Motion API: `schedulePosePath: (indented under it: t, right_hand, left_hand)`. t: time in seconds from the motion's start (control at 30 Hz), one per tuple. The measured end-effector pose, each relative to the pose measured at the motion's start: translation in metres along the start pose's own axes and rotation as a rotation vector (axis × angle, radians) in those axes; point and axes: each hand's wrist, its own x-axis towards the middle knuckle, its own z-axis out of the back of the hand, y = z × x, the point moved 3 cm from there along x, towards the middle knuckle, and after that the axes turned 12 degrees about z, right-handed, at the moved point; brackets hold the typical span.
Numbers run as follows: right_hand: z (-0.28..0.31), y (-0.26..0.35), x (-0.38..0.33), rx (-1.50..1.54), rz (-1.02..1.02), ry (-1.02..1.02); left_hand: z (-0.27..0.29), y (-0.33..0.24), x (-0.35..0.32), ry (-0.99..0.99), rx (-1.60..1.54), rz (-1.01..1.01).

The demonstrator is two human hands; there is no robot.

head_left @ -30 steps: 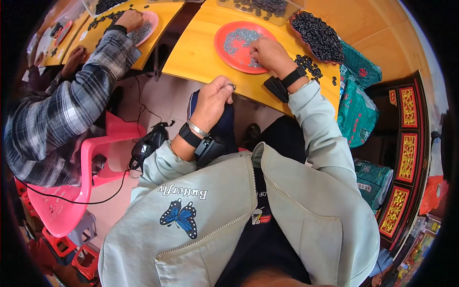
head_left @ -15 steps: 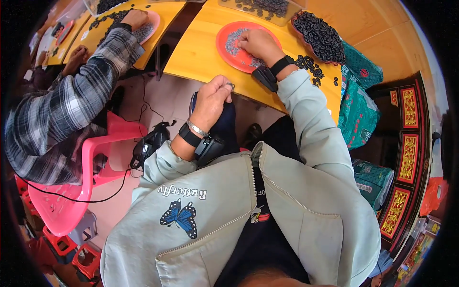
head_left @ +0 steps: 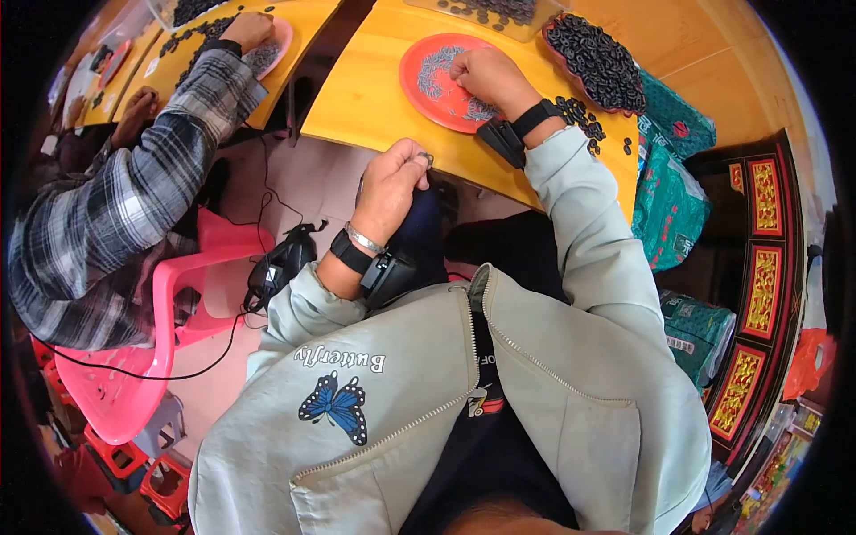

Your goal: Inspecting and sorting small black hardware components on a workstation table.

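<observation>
a small dark piece [head_left: 428, 160] sits pinched in the left hand [head_left: 390, 189]. the right hand's [head_left: 493, 80] grip, its state unclear, hangs over silvery bits [head_left: 432, 77] on a red plate [head_left: 411, 93]; with black pieces [head_left: 593, 62] heaped nearby, much appears undone.

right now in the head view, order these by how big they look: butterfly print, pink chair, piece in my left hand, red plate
Largest to smallest:
1. Pink plastic chair, partly hidden
2. Red plate
3. Blue butterfly print
4. Small piece in your left hand, partly covered
</observation>
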Motion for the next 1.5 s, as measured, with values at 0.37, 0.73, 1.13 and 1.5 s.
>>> schedulePosePath:
  t: [0.37,0.73,1.13,1.5]
  right_hand:
    - [-0.007,0.005,0.003,-0.005,0.001,0.143]
    - [-0.006,0.002,-0.011,-0.175,0.093,-0.057]
    - [0.034,0.058,-0.1,1.2,-0.242,-0.308]
    - [-0.003,0.107,-0.109,1.31,-0.22,-0.282]
  left_hand:
    - [0.002,0.0,0.0,0.022,0.007,0.036]
    - [-0.001,0.004,0.005,-0.018,-0.024,0.006]
    - [-0.011,-0.01,-0.003,0.019,-0.028,-0.028]
    - [-0.017,-0.012,-0.009,-0.051,0.214,-0.11]
